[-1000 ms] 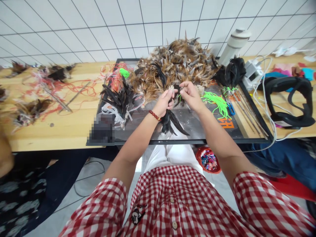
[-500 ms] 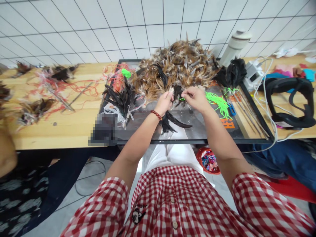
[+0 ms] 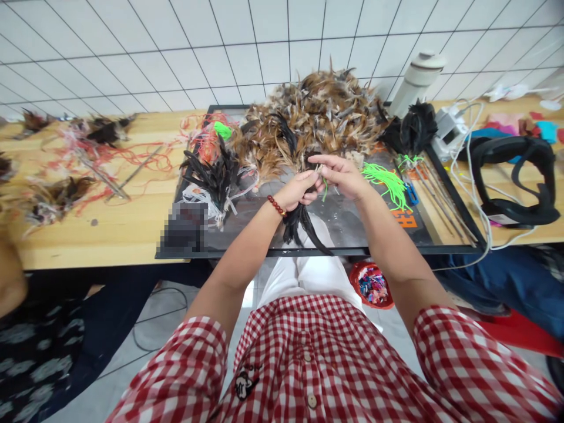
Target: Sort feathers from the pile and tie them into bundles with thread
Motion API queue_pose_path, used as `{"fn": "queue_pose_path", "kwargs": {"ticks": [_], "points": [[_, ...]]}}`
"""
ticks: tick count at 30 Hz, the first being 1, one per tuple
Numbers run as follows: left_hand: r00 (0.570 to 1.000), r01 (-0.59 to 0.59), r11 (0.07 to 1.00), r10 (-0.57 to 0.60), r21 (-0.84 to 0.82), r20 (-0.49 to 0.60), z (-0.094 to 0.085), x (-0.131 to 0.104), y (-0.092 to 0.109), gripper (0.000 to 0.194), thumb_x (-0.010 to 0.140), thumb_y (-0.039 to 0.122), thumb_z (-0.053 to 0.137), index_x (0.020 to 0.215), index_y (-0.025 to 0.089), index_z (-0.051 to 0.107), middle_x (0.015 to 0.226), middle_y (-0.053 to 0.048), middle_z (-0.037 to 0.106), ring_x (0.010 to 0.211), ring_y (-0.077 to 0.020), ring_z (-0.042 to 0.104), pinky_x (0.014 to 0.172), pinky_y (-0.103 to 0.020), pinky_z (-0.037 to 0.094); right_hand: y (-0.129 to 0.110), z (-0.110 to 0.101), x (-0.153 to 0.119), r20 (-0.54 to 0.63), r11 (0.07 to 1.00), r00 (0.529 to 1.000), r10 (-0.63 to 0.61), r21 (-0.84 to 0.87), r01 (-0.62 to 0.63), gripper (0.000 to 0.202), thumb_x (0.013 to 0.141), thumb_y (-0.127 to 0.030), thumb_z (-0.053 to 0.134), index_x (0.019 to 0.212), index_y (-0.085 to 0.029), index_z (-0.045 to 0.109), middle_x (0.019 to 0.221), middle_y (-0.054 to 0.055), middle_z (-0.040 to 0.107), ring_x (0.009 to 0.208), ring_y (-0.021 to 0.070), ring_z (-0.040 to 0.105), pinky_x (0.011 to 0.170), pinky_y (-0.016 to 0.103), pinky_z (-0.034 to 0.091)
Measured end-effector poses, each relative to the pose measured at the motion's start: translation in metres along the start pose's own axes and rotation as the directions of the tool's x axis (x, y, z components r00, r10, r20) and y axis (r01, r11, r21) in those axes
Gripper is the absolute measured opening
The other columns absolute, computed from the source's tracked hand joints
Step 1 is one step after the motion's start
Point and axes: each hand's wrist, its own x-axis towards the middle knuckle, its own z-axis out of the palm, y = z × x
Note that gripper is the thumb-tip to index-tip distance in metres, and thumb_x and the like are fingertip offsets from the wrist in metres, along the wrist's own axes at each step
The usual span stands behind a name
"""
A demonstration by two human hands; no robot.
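Note:
My left hand [image 3: 302,191], with a red bead bracelet at the wrist, is closed around the quill ends of a bunch of black feathers [image 3: 304,228]. The feathers hang down toward the tray's front edge. My right hand [image 3: 341,175] meets it at the quills, thumb and fingers pinching a bright green string [image 3: 325,189], its index finger stretched over the left fingertips. Just right of my hands lies a bundle of green strings [image 3: 390,185]. Behind them rises a big heap of brown feathers [image 3: 326,108].
On the dark tray [image 3: 264,226], black feathers with white ties [image 3: 214,182] lie left. Rods tied to black feathers [image 3: 412,129] lie right, near a white bottle [image 3: 416,82] and black headset [image 3: 515,182]. A red basket [image 3: 371,285] of scraps stands below. A person sits on each side.
My right hand has moved left with the green string and now meets my left hand at the quills. The black feathers have swung down to hang more steeply.

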Motion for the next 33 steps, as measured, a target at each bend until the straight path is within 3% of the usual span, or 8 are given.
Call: {"fn": "queue_pose_path", "kwargs": {"ticks": [4,10,14,19,23,26,30,33], "points": [[0.997,0.042,0.999,-0.041,-0.025,0.062,0.002,-0.002,0.002,0.040,0.092,0.045,0.066,0.075,0.015,0.046,0.068,0.003,0.053,0.039,0.0011,0.031,0.036,-0.012,0.015,-0.003,0.003,0.000,0.005,0.996,1.000,0.014,0.090,-0.014,0.054,0.072,-0.058,0.083,0.103,-0.015,0.070,0.070,0.001,0.071,0.057,0.0121,0.065,0.052,0.023,0.050],[0.998,-0.003,0.999,0.006,0.038,-0.061,0.008,-0.001,0.001,0.027,0.094,0.037,0.065,0.083,0.014,0.055,0.064,0.005,0.049,0.043,-0.0012,0.040,0.038,-0.012,0.024,0.000,0.006,0.003,-0.129,0.995,0.990,-0.054,0.072,0.064,0.052,0.066,-0.061,0.086,0.081,-0.015,0.066,0.056,-0.003,0.061,0.050,0.0102,0.058,0.052,0.024,0.048],[0.987,0.023,0.997,-0.010,0.079,-0.161,0.008,0.001,0.000,0.029,0.099,0.032,0.055,0.076,0.015,0.049,0.061,0.007,0.044,0.039,0.0004,0.033,0.038,-0.012,0.019,0.006,0.003,0.006,-0.156,0.998,0.986,-0.064,-0.025,0.060,0.053,0.073,-0.066,0.078,0.091,-0.018,0.065,0.058,-0.006,0.053,0.051,0.0079,0.047,0.049,0.023,0.039],[0.934,-0.113,0.993,0.118,0.035,-0.338,0.005,0.005,0.001,0.025,0.102,0.024,0.046,0.079,0.015,0.049,0.071,0.006,0.046,0.041,0.0014,0.033,0.038,-0.013,0.018,0.017,-0.007,0.011,-0.191,0.995,0.979,-0.073,-0.074,0.060,0.048,0.077,-0.057,0.076,0.104,-0.023,0.054,0.058,-0.010,0.038,0.049,0.0078,0.028,0.048,0.024,0.023],[0.942,-0.134,0.989,0.147,0.065,-0.300,0.006,0.006,-0.001,0.021,0.101,0.024,0.048,0.082,0.016,0.052,0.070,0.006,0.046,0.043,-0.0008,0.036,0.040,-0.014,0.022,0.023,-0.008,0.012,-0.182,0.980,0.979,-0.092,-0.189,0.057,0.046,0.079,-0.058,0.072,0.102,-0.023,0.053,0.061,-0.009,0.042,0.052,0.0088,0.032,0.051,0.024,0.026],[0.941,-0.094,0.977,0.150,0.191,-0.304,0.004,0.009,-0.007,0.027,0.101,0.025,0.048,0.075,0.017,0.051,0.061,0.007,0.044,0.043,-0.0026,0.036,0.041,-0.015,0.023,0.026,-0.006,0.011,-0.145,0.970,0.984,-0.099,-0.236,0.063,0.047,0.081,-0.060,0.070,0.104,-0.023,0.053,0.063,-0.008,0.047,0.057,0.0102,0.042,0.056,0.024,0.035],[0.897,-0.077,0.935,0.216,0.345,-0.385,0.001,0.014,-0.012,0.030,0.100,0.020,0.049,0.071,0.016,0.051,0.060,0.006,0.048,0.046,-0.0026,0.039,0.046,-0.014,0.029,0.023,-0.003,0.008,-0.137,0.948,0.981,-0.139,-0.305,0.092,0.056,0.080,-0.062,0.069,0.120,-0.023,0.060,0.071,-0.005,0.055,0.062,0.0126,0.049,0.062,0.027,0.042],[0.897,-0.069,0.949,0.195,0.308,-0.397,0.004,0.012,-0.010,0.029,0.101,0.019,0.046,0.072,0.015,0.051,0.062,0.006,0.047,0.048,-0.0021,0.040,0.048,-0.013,0.030,0.016,-0.001,0.003,-0.143,0.885,0.971,-0.194,-0.452,0.110,0.057,0.088,-0.061,0.060,0.130,-0.023,0.065,0.080,0.000,0.063,0.073,0.0169,0.057,0.075,0.033,0.049]]}}
